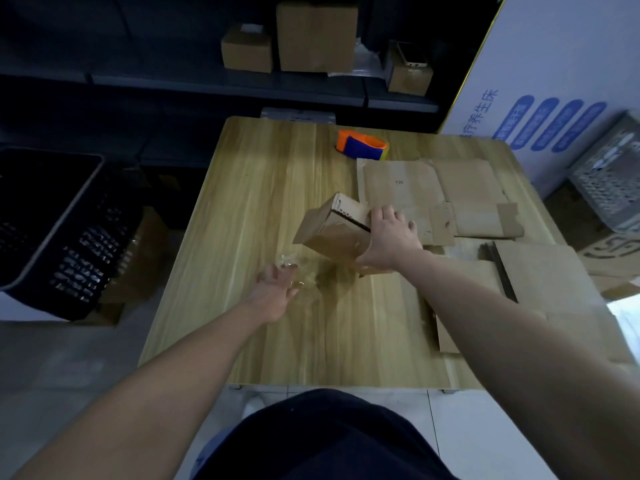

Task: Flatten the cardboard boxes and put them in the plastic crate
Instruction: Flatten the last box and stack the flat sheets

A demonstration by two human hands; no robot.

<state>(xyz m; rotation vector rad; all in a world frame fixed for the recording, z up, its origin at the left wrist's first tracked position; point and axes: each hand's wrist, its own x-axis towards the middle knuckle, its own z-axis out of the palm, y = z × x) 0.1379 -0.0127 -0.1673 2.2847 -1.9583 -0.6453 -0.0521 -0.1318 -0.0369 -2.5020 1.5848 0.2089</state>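
A small brown cardboard box point(329, 230) stands tilted on the wooden table point(242, 202), still box-shaped, with a dark slit along its top. My right hand point(389, 239) grips its right end, fingers over the top and thumb on the near side. My left hand point(275, 292) is blurred, just left of the box, with a crumpled strip of clear tape point(292, 270) at its fingertips. Flattened cardboard point(440, 195) lies on the table behind my right hand, and more flat sheets point(540, 282) lie under my right forearm. The dark plastic crate point(59, 230) stands on the floor left of the table.
An orange and blue tape dispenser point(362, 144) sits at the table's far edge. Closed cardboard boxes point(313, 36) stand on a dark shelf behind. A big white printed carton point(554, 81) and a grey crate point(609, 181) are at the right.
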